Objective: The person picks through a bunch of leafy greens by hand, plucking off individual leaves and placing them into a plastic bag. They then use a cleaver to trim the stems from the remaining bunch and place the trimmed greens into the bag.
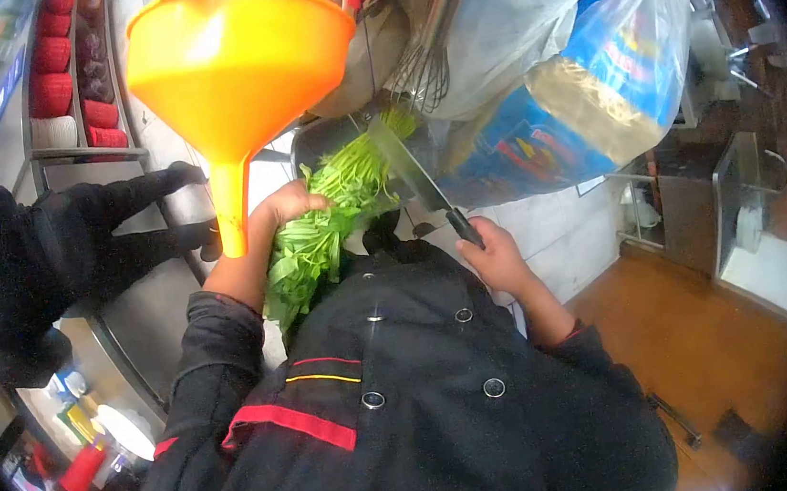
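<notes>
A bunch of leafy greens (pixel 316 239) is held by my left hand (pixel 293 201), its leaves hanging toward my jacket and its cut-looking stems pointing up and right. My right hand (pixel 495 254) is closed around the black handle of a knife (pixel 414 168). The blade slants up and left, with its tip beside the stems; whether it touches them I cannot tell. Part of my left hand is hidden behind the greens, and the spout of an orange funnel (pixel 235 61) hangs in front of my left wrist.
A whisk (pixel 424 75) and other utensils hang above the greens. At the upper right hangs a clear plastic bag (pixel 505 28) with blue packages (pixel 536 139). Another person in black (pixel 41 263) stands at the left by a metal counter. Red containers (pixel 52 94) fill shelves at the upper left.
</notes>
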`<state>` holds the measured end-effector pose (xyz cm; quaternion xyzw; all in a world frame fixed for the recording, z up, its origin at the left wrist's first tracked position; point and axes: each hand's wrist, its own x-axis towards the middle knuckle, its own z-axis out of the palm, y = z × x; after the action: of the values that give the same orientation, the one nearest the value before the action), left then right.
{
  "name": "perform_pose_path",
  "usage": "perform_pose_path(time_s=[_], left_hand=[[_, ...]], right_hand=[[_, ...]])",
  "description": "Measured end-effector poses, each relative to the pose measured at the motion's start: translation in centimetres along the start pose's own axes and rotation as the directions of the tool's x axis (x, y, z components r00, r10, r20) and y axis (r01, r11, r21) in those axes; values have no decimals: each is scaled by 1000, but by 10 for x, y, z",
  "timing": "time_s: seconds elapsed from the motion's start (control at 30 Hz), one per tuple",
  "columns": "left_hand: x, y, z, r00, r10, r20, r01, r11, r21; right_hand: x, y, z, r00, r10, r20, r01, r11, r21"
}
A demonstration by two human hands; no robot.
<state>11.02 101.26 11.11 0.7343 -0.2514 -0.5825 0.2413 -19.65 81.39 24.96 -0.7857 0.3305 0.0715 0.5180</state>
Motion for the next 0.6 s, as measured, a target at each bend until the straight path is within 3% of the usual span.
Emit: perform_pose_path(time_s=[0.03, 0.07, 0.13, 0.2, 0.27, 0.33, 0.4, 0.43, 0.5, 0.57, 0.6], left_hand=[[-28, 36, -4, 1000, 24, 20, -24, 1000, -6], [-26, 23, 1, 999, 27, 20, -26, 1000, -16], [-26, 3, 14, 980, 180, -79, -178, 983, 34], [-23, 26, 41, 983, 159, -89, -153, 985, 79], [-17, 21, 57, 987, 47, -153, -25, 990, 142], [9, -3, 69, 990, 99, -98, -83, 984, 155], [18, 9, 74, 996, -10, -84, 45, 900, 433], [25, 11, 74, 996, -5, -90, 43, 901, 432], [57, 3, 76, 981, 70, 183, -169, 780, 603], [125, -38, 89, 854, 111, 508, -468, 590, 658], [134, -36, 86, 837, 78, 542, -479, 584, 655]], right_hand=[[-1, -1, 2, 997, -52, -49, 53, 998, 18], [1, 0, 3, 998, -51, -45, 51, 999, 9], [6, 6, 7, 1000, 5, 6, -4, 990, -144], [10, 27, -9, 999, 52, -12, -53, 984, -168], [14, 33, -4, 995, 95, -35, -100, 975, -199], [16, 34, 1, 997, 82, 2, -82, 991, -101], [17, 35, 5, 1000, 21, 2, -21, 997, -80], [19, 36, 5, 999, -32, 4, 32, 998, -54], [22, 37, 2, 999, -48, -5, 48, 995, -85], [23, 39, 1, 998, -61, -10, 60, 992, -112], [24, 41, -1, 1000, -7, 3, 7, 994, -113]])
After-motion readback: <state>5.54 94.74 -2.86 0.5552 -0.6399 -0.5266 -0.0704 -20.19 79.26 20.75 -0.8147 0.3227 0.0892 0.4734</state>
